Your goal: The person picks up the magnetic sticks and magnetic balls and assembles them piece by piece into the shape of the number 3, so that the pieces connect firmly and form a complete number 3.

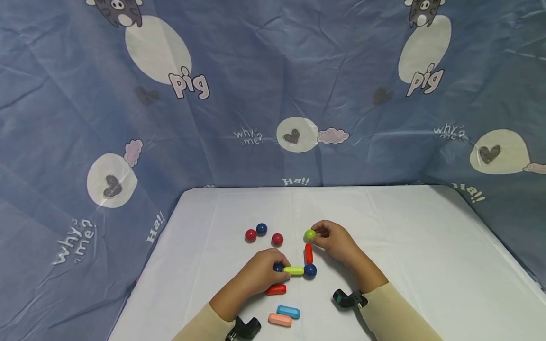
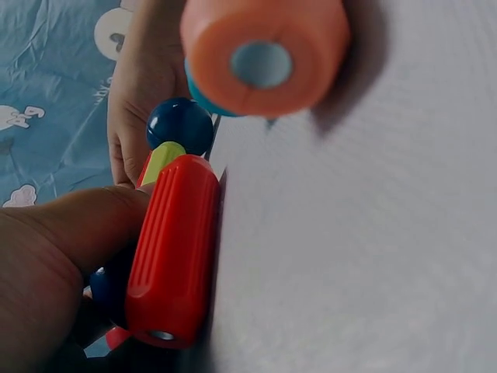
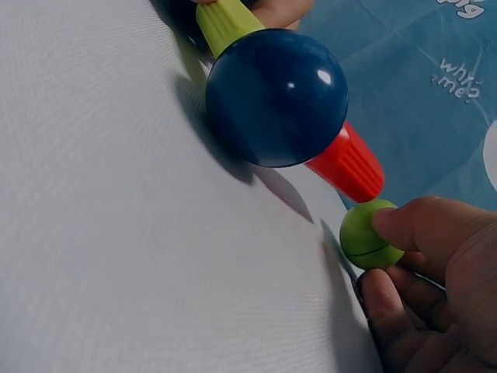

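My right hand [image 1: 337, 241] pinches a green ball [image 1: 309, 235] between thumb and fingers, by the far end of a red rod [image 1: 309, 254]. In the right wrist view a seam runs round the green ball [image 3: 371, 233], close to the red rod's tip [image 3: 351, 165]. That rod's other end meets a blue ball [image 1: 310, 271], which also joins a yellow-green rod [image 1: 294, 271]. Another blue ball [image 1: 278, 267] sits at the yellow-green rod's left end. There my left hand [image 1: 263, 272] grips ball and rod, partly hiding the ball.
A second red rod [image 1: 276, 289] lies just below my left hand. Nearer me are a blue rod [image 1: 288, 311] and an orange rod [image 1: 279, 319]. Beyond my left hand lie two red balls, left [image 1: 250, 235] and right [image 1: 277, 239], and a blue ball [image 1: 261, 229], on the white table [image 1: 396, 227].
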`<state>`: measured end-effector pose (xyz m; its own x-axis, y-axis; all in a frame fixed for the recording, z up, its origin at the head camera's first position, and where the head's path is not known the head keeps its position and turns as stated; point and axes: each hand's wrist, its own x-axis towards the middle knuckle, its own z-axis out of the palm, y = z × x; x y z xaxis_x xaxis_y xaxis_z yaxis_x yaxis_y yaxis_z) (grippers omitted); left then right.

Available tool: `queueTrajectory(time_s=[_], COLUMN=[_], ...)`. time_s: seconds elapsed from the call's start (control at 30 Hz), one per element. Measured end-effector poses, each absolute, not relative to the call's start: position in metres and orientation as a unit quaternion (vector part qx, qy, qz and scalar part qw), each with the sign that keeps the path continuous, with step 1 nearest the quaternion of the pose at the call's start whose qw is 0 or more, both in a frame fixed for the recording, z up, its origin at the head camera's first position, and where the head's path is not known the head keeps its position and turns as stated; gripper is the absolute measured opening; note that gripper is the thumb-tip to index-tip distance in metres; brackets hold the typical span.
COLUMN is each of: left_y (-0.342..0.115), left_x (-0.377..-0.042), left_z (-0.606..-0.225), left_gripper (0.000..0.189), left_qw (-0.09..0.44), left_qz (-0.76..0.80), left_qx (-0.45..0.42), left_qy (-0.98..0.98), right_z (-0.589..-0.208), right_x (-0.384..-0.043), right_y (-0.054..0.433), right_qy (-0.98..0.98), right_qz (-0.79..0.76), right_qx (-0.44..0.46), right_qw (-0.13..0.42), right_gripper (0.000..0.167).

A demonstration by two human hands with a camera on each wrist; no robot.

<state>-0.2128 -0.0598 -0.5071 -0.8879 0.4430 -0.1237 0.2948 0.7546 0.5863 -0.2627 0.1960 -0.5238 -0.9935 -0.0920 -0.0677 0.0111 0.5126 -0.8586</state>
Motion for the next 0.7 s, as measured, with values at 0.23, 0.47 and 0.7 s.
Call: queueTrajectory(time_s=[0.23,0.47,0.7], left_y=[-0.0600,-0.0600,-0.0599], left_x=[-0.2126,-0.2127,-0.2124], left_z=[-0.5076,-0.5056,-0.5070], left_gripper=[0.013,0.013,0.012], left_qw=[0.133,0.132,0.130], left_qz=[0.292,0.294,0.301], left_qx=[0.198,0.197,0.189], left_qy=[0.926,0.926,0.926], right_z=[-0.5236,-0.5197,-0.5204], right_x=[-0.2611,-0.2588,-0.2571], right_y=[0.1954,0.2018,0.2048], right_qy=[0.879,0.878,0.872], right_qz=[-0.473,-0.469,-0.473], right_qx=[-0.039,-0.062,-0.077], right_qw=[0.055,0.077,0.098], right_gripper=[0.024,0.023,0.026])
